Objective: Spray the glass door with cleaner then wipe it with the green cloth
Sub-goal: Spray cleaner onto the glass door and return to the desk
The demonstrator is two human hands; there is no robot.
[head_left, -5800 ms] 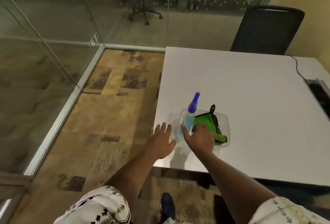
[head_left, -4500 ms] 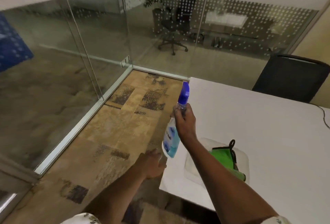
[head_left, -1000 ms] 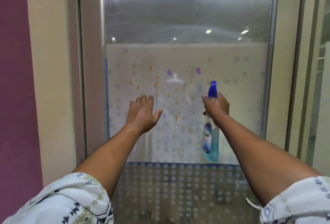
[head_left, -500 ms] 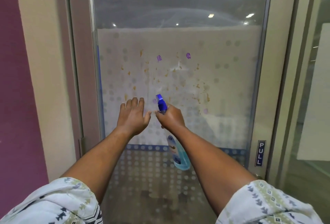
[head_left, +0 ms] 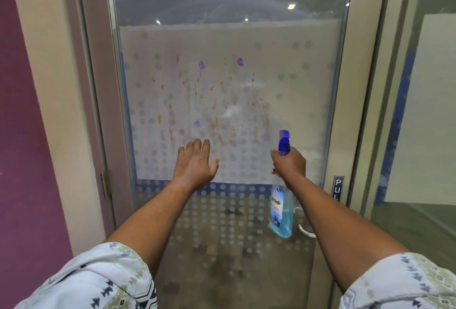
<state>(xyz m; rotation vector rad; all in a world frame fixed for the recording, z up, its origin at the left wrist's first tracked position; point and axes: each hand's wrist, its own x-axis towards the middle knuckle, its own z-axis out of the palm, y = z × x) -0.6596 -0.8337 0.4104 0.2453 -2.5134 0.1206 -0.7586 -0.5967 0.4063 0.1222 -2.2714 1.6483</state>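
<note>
While right hand grips bottle — door handle behind.

The glass door stood as a flat barrier directly ahead, bounded by its metal frame on both sides. The left hand, fingers spread, and the right hand, clenched around the spray bottle, were well apart. Open space lay between them. The door handle projected just beside the bottle's base.
</note>
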